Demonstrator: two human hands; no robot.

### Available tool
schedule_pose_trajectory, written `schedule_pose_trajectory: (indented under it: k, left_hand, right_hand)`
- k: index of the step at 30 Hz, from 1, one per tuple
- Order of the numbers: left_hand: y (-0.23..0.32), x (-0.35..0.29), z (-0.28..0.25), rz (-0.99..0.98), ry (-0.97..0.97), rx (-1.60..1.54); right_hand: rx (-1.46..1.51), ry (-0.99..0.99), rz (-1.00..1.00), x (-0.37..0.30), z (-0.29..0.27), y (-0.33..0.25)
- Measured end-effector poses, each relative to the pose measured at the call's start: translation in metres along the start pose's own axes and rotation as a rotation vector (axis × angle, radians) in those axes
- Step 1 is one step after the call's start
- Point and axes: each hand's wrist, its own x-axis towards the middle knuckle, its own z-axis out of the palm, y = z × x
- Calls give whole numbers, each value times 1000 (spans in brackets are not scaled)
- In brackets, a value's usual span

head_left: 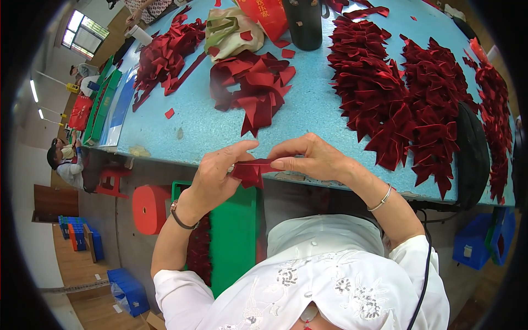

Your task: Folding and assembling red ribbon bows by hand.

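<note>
Just off the near edge of the blue table, a dark red ribbon bow (251, 172) is held between my two hands. My left hand (218, 170) grips its left side, the fingers curled and partly hiding it. With thumb and forefinger, my right hand (309, 158) pinches the bow's right end. Straight ahead on the table lies a loose pile of red ribbon pieces (256, 82). To the right, dense rows of finished-looking red bows (366, 77) overlap one another, with another row (434, 104) beside them.
The blue table (181, 124) spans the view. On it are a dark bottle (303, 25), a cream cloth bag (234, 33), more ribbons (168, 55) and a black bag (472, 157). A green crate (234, 242) and red stool (151, 209) stand below. Another person (69, 162) sits far left.
</note>
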Motion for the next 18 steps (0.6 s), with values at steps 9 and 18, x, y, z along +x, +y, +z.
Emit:
schedule_pose_trajectory:
  k: [9,18]
  left_hand:
    - [18,-6,-7,-144,-127,-49]
    - [30,-4,-1,-282,-167,-184]
  right_hand:
    - [249,-21,46,-19,3,-7]
    - [94,-22,13,-33,5,-7]
